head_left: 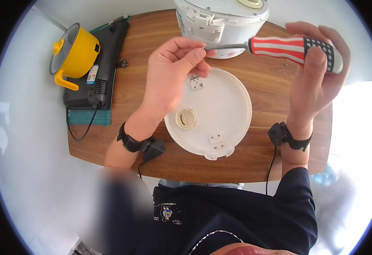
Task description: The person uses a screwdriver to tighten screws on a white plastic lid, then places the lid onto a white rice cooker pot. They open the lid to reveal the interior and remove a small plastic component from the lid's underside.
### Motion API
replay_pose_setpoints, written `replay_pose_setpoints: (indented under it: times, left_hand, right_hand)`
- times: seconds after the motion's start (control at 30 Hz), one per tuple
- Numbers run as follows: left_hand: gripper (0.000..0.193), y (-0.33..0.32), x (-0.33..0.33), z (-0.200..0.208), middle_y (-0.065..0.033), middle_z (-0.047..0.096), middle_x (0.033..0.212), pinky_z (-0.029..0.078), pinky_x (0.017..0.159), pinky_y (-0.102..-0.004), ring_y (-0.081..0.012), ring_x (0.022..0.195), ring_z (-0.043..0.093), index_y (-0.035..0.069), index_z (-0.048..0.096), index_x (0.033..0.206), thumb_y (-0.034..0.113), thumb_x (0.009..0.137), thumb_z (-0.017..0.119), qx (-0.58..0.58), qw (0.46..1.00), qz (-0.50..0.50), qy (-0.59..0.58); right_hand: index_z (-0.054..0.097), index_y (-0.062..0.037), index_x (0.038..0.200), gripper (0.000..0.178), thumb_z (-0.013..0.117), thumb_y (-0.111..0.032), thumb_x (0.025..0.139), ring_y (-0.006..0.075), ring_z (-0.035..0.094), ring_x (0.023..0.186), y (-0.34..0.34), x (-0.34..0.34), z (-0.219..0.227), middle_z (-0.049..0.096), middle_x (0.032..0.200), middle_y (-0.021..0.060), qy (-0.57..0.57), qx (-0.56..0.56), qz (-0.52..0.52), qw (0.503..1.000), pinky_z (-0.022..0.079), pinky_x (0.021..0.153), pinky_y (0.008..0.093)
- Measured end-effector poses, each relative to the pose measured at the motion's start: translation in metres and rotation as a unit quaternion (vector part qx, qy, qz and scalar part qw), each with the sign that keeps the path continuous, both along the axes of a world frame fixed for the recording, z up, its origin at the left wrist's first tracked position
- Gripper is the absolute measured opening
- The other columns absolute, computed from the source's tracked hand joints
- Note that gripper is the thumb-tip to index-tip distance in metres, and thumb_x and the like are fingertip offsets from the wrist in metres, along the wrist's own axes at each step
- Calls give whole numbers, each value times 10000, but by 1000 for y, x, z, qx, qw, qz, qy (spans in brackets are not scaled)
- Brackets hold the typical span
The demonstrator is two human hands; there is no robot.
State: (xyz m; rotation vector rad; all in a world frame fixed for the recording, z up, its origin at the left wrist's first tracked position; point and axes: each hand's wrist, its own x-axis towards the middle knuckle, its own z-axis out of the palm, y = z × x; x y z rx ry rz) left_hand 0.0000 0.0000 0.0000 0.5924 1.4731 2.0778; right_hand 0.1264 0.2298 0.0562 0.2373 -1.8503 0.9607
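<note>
My right hand is wrapped round the handle of a screwdriver with red and white stripes and white stars on black. Its metal shaft points left, held level above the table. At the tip, the thumb and fingers of my left hand are pinched together. Whether a small screw is also between those fingertips is hidden. Below both hands lies a round white lid, inner side up, with a cream round vent cap and two small hinge-like plates on it.
A white rice cooker body stands at the back of the wooden table. On the left, a yellow pot with a glass lid sits on a black appliance, over a green cutting mat. Tiny screws lie at the right.
</note>
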Motion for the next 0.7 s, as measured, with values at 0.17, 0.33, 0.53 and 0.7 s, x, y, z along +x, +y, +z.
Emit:
replay_pose_setpoints:
  times: [0.17,0.33,0.53,0.7]
  left_hand:
    - [241,-9,-12,11,-156,765,1033,621,742,-262,-166,938,751,-48,665,1201,9,968,689,-56,991,20,124]
    - [177,-26,-13,9,-101,769,1015,597,777,-259,-135,882,730,-24,708,1110,24,940,724,-189,959,-11,213]
    - [130,-36,-7,-22,-45,631,1031,525,873,-331,-191,990,626,46,761,960,57,836,800,-305,870,-11,388]
    - [141,-35,-7,-39,-30,568,1001,481,875,-366,-238,1015,558,90,784,916,82,783,832,-311,866,-9,392]
  right_hand:
    - [453,13,1406,500,661,-245,1032,249,730,996,-10,-9,-3,681,1241,268,10,11,-26,1000,608,851,318]
    - [483,-12,1409,504,713,-132,977,262,722,1037,-34,-14,-3,684,1260,247,-13,-69,130,989,624,854,342]
    - [450,24,1445,672,794,-11,869,254,714,1086,-50,-31,-3,648,1300,219,-140,48,220,964,624,873,352]
    - [581,-17,1394,602,806,12,837,231,723,1077,-58,-39,-6,681,1300,153,-194,51,230,952,633,810,313]
